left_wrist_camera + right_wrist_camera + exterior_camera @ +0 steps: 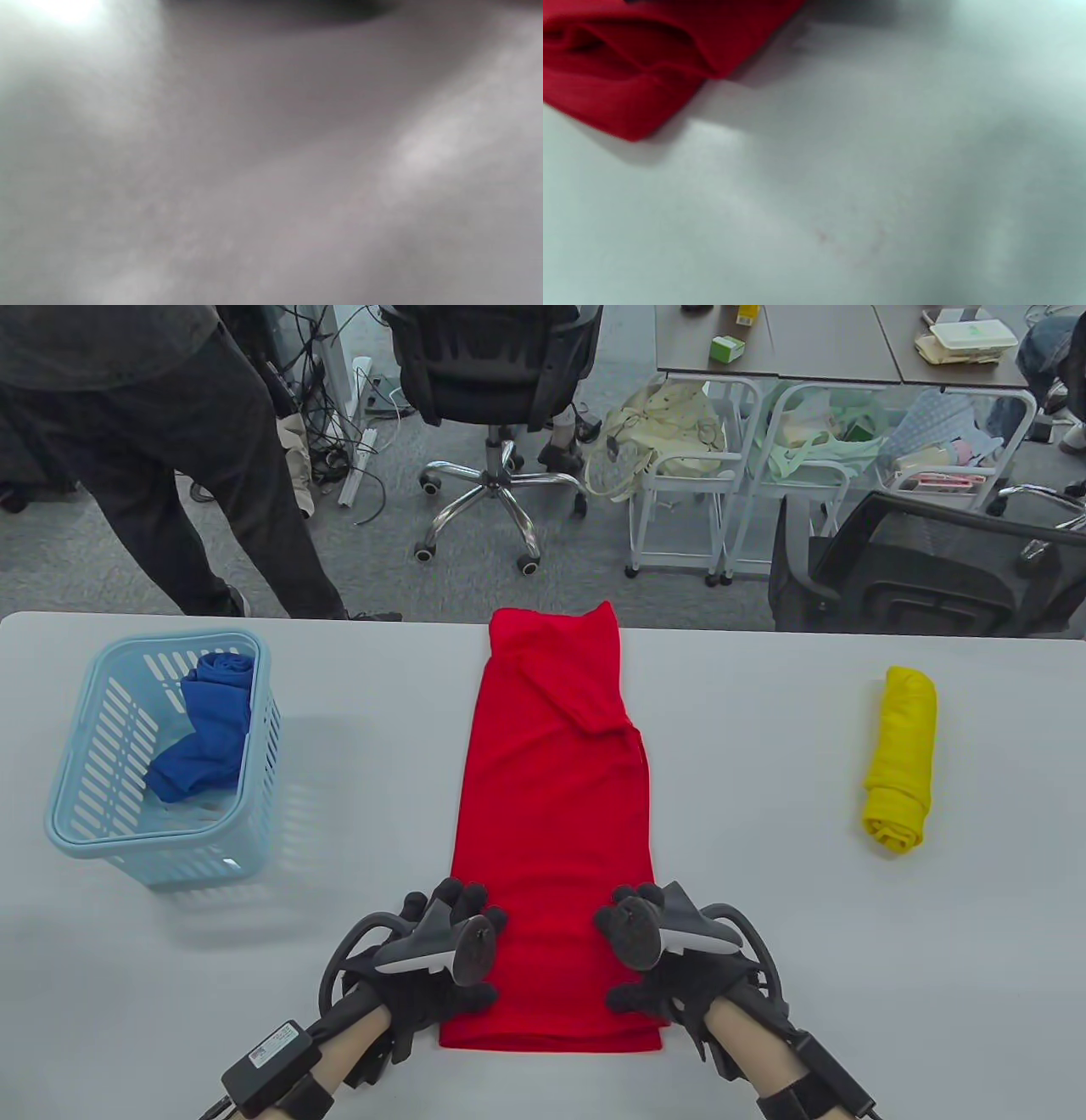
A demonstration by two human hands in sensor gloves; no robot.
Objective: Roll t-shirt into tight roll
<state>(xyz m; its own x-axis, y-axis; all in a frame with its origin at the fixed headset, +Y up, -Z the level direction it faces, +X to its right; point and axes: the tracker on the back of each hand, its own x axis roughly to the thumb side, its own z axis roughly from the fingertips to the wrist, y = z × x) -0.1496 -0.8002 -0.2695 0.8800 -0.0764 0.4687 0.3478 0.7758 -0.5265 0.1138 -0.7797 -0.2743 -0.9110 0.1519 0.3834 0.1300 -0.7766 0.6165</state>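
Note:
A red t-shirt [551, 780] lies folded into a long narrow strip down the middle of the white table [789, 916], one sleeve folded over its far part. Both gloved hands rest on its near end. My left hand [469, 952] lies on the strip's left edge, fingers [462, 899] pointing forward and thumb on the cloth near the hem. On the right edge my right hand [632, 952] mirrors it. The trackers hide most of each hand. The right wrist view shows the shirt's near corner [628, 97] with its layers on the table. Only blurred grey fills the left wrist view.
A light blue basket [76, 814] at the left holds a blue cloth [208, 729]. A rolled yellow cloth [901, 755] lies at the right. Beyond the far edge stand a person [170, 475], office chairs [492, 390] and white carts [687, 475].

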